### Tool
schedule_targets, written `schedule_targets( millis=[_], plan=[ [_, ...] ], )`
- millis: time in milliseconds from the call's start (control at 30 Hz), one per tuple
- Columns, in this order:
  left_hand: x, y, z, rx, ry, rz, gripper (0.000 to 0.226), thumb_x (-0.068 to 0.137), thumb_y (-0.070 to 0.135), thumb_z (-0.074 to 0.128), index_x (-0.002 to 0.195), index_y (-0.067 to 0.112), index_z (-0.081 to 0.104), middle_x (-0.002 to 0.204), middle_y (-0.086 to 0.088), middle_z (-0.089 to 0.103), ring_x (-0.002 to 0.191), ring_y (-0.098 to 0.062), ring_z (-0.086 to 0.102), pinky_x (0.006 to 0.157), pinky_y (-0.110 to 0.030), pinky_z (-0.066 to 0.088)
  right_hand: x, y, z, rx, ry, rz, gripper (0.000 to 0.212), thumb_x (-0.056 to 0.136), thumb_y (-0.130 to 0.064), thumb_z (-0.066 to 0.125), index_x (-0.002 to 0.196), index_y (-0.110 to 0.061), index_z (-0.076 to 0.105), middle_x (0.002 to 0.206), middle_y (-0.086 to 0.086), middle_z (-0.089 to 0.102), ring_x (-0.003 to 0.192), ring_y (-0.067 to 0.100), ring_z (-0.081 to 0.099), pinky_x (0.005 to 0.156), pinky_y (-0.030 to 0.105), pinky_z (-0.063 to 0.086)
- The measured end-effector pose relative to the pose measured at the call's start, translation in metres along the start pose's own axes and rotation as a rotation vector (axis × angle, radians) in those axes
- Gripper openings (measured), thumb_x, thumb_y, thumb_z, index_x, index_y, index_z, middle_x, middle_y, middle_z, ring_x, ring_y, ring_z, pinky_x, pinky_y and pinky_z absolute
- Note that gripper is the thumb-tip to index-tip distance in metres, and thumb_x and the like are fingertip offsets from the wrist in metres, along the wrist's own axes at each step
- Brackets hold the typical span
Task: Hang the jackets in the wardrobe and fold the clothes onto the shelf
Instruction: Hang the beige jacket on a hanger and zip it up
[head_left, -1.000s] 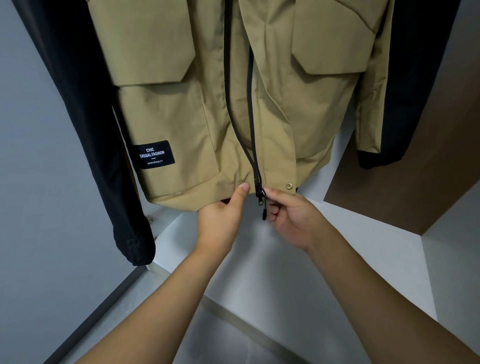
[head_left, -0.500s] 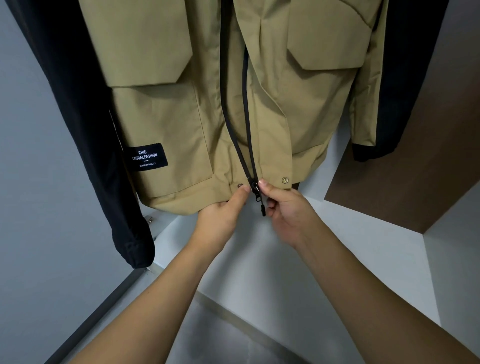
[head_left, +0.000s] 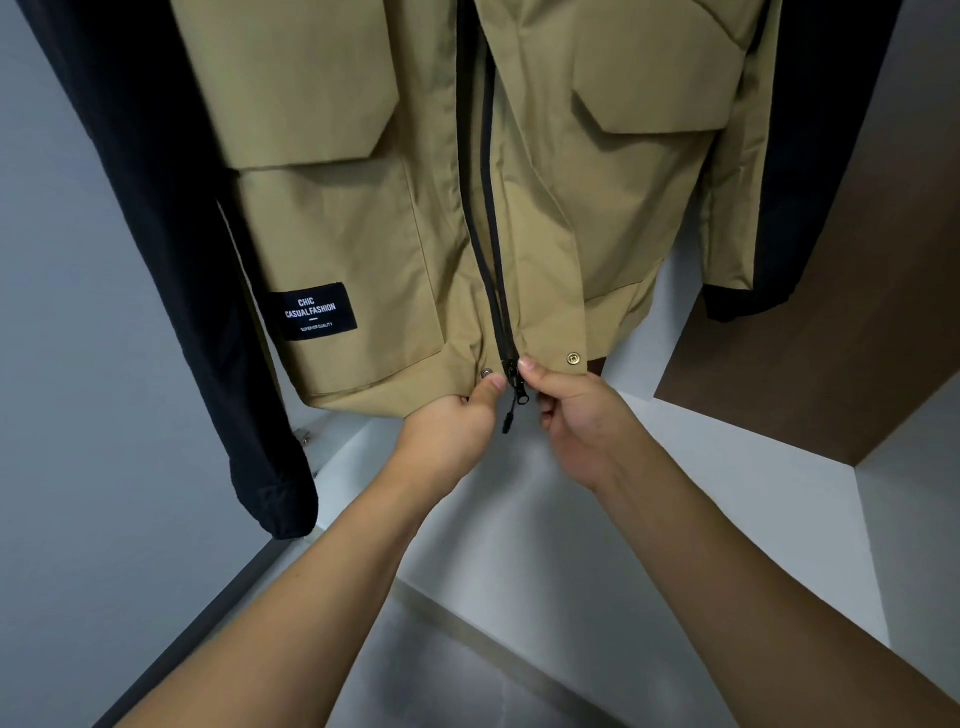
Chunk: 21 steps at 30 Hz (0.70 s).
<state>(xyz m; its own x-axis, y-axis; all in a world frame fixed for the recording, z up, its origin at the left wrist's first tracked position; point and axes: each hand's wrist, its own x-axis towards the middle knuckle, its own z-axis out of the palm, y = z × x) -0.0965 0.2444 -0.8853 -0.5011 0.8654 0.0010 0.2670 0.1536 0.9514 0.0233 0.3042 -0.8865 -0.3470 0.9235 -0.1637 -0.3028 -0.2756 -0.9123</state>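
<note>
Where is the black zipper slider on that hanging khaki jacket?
In the head view, the black zipper slider sits at the khaki jacket hem, centre frame, between the left hand and right hand.

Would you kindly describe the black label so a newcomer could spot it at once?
Start at the tan jacket hanging between two black garments. Go down its front panel left of the zipper, below the big pocket flap. The black label sits there above the hem: the only patch with white lettering, unlike the small round metal snaps nearby.

Grey wall (head_left: 78, 364) on the left, white wardrobe floor (head_left: 597, 519) below, brown wooden panel (head_left: 831, 364) at right, soft even light.
</note>
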Motion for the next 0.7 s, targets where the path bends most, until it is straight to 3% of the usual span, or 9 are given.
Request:
schedule_targets(
  millis=[67, 133, 167, 233, 333, 433, 567, 700],
  plan=[
    [0.000, 0.001, -0.001, 0.047, -0.010, -0.032, 0.032, 0.096, 0.043, 0.059, 0.119, 0.024, 0.065, 0.097, 0.013, 0.064, 0.086, -0.009, 0.055, 0.064, -0.009, 0.035, 0.000, 0.002, 0.005, 0.044, 0.019, 0.011, 0.003, 0.088, -0.011, 0.068, 0.090, -0.012, 0.070, 0.069, -0.012, 0.070, 0.051, -0.004, 0.057, 0.051, 0.010, 0.041],
    [0.000, 0.004, -0.005, 0.090, -0.017, -0.055, 0.032, 0.095, 0.047, 0.058, 0.114, 0.022, 0.066, 0.081, 0.016, 0.061, 0.075, -0.003, 0.054, 0.054, -0.006, 0.035, 0.001, 0.005, 0.009, 0.053, 0.063, 0.035, 0.014, 0.087, -0.014, 0.069, 0.101, -0.009, 0.068, 0.079, -0.009, 0.070, 0.055, -0.001, 0.053, 0.057, 0.012, 0.038],
    [0.000, 0.004, -0.005, 0.113, -0.010, -0.041, 0.033, 0.096, 0.047, 0.057, 0.116, 0.021, 0.064, 0.084, 0.013, 0.063, 0.081, -0.008, 0.057, 0.061, -0.008, 0.037, 0.001, 0.006, 0.011, 0.045, 0.090, 0.057, 0.019, 0.086, -0.015, 0.070, 0.104, -0.010, 0.068, 0.086, -0.007, 0.069, 0.061, 0.001, 0.049, 0.063, 0.015, 0.036],
    [0.001, 0.005, -0.004, 0.145, 0.029, -0.005, 0.036, 0.097, 0.045, 0.055, 0.126, 0.024, 0.060, 0.110, 0.004, 0.066, 0.107, -0.022, 0.058, 0.080, -0.018, 0.036, 0.000, 0.009, 0.012, 0.045, 0.118, 0.098, 0.016, 0.086, -0.018, 0.071, 0.101, -0.014, 0.069, 0.092, -0.006, 0.063, 0.067, 0.006, 0.037, 0.067, 0.020, 0.032],
    [-0.001, 0.007, -0.002, 0.228, 0.014, -0.001, 0.037, 0.098, 0.046, 0.051, 0.129, 0.025, 0.056, 0.120, -0.002, 0.064, 0.116, -0.028, 0.054, 0.083, -0.022, 0.032, 0.001, 0.009, 0.013, 0.032, 0.135, 0.120, 0.002, 0.088, -0.020, 0.069, 0.086, -0.020, 0.070, 0.084, -0.009, 0.055, 0.064, 0.007, 0.028, 0.062, 0.022, 0.029],
    [0.002, 0.009, -0.005, 0.266, -0.050, -0.050, 0.033, 0.097, 0.049, 0.053, 0.117, 0.024, 0.061, 0.099, 0.001, 0.064, 0.103, -0.026, 0.057, 0.079, -0.023, 0.034, 0.003, 0.009, 0.011, 0.003, 0.149, 0.122, 0.003, 0.087, -0.022, 0.071, 0.089, -0.020, 0.071, 0.095, -0.005, 0.056, 0.066, 0.008, 0.029, 0.065, 0.022, 0.031],
    [0.001, 0.005, -0.013, -0.131, -0.162, -0.168, 0.029, 0.093, 0.040, 0.065, 0.074, 0.018, 0.063, 0.057, 0.011, 0.056, 0.059, -0.010, 0.050, 0.059, -0.016, 0.042, 0.004, 0.010, 0.008, -0.022, 0.135, 0.140, 0.009, 0.085, -0.025, 0.073, 0.077, -0.022, 0.074, 0.073, -0.014, 0.057, 0.062, 0.007, 0.028, 0.062, 0.022, 0.029],
    [-0.004, 0.010, -0.021, -0.137, -0.256, -0.206, 0.031, 0.096, 0.029, 0.061, 0.069, 0.014, 0.064, 0.053, 0.004, 0.052, 0.048, -0.013, 0.039, 0.050, -0.022, 0.035, 0.005, 0.011, 0.003, -0.052, 0.094, 0.129, 0.005, 0.083, -0.026, 0.074, 0.081, -0.022, 0.071, 0.069, -0.013, 0.057, 0.061, 0.007, 0.030, 0.061, 0.022, 0.027]
  ],
)
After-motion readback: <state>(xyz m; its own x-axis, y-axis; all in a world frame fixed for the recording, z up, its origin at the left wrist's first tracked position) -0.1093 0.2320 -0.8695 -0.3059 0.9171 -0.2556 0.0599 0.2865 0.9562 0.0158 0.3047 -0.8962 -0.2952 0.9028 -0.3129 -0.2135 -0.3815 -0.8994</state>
